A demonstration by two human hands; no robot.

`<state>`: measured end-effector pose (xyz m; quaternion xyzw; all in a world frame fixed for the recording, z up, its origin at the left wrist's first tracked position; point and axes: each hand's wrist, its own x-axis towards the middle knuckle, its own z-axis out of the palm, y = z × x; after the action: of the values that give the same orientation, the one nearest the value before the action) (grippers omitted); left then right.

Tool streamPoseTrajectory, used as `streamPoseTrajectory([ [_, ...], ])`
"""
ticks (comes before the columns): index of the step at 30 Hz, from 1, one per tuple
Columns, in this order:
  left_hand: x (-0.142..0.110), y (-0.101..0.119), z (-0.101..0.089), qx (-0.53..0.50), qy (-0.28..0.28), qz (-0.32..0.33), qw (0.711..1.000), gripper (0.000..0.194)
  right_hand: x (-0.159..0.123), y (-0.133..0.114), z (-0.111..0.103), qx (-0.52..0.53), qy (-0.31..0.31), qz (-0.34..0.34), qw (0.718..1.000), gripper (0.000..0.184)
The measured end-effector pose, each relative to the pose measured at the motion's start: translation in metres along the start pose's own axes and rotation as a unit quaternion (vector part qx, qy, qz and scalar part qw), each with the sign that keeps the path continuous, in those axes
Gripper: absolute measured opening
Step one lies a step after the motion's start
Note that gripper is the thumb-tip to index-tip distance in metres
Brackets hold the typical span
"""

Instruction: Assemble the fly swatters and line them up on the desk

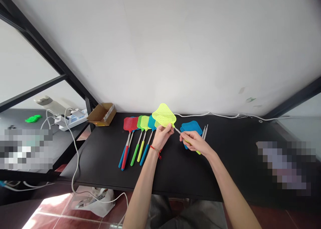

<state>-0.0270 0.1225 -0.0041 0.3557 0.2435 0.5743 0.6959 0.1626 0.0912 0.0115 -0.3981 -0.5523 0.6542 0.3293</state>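
A yellow-green fly swatter (pixel 164 114) is held up above the black table, tilted, its mesh head toward the wall. My left hand (pixel 162 135) pinches the base of that head. My right hand (pixel 194 141) wraps round the handle end, and a short length of metal shaft shows between the two hands. Left of my hands lie several fly swatters side by side, among them a red one (pixel 130 124), a green one (pixel 136 150) and a blue one (pixel 145 151). Blue swatter heads (pixel 192 126) lie behind my right hand, partly hidden by it.
Two thin grey rods (pixel 205 132) lie right of the blue heads. An open cardboard box (pixel 101 115) sits at the table's back left. A white cable (pixel 210 113) runs along the wall. A power strip (pixel 75 118) rests on the neighbouring table, its cord hanging down in front.
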Motion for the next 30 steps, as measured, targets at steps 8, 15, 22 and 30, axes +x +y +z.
streamPoseTrajectory([
  [8, 0.002, -0.005, -0.007, 0.098, -0.012, 0.026, 0.995, 0.026, 0.002, -0.001, 0.009, -0.005, 0.009, -0.004, 1.000, 0.042],
  [15, 0.006, -0.012, -0.011, 0.152, 0.006, 0.038, 0.988, 0.027, 0.005, 0.006, 0.015, -0.004, 0.012, -0.020, 1.000, 0.040],
  [22, 0.008, -0.015, -0.012, 0.180, 0.053, 0.066, 0.980, 0.029, 0.008, 0.006, 0.020, 0.002, 0.020, -0.017, 1.000, 0.040],
  [30, 0.010, -0.017, -0.015, 0.145, 0.076, 0.084, 0.983, 0.028, 0.010, 0.004, 0.024, 0.006, -0.001, -0.026, 1.000, 0.039],
])
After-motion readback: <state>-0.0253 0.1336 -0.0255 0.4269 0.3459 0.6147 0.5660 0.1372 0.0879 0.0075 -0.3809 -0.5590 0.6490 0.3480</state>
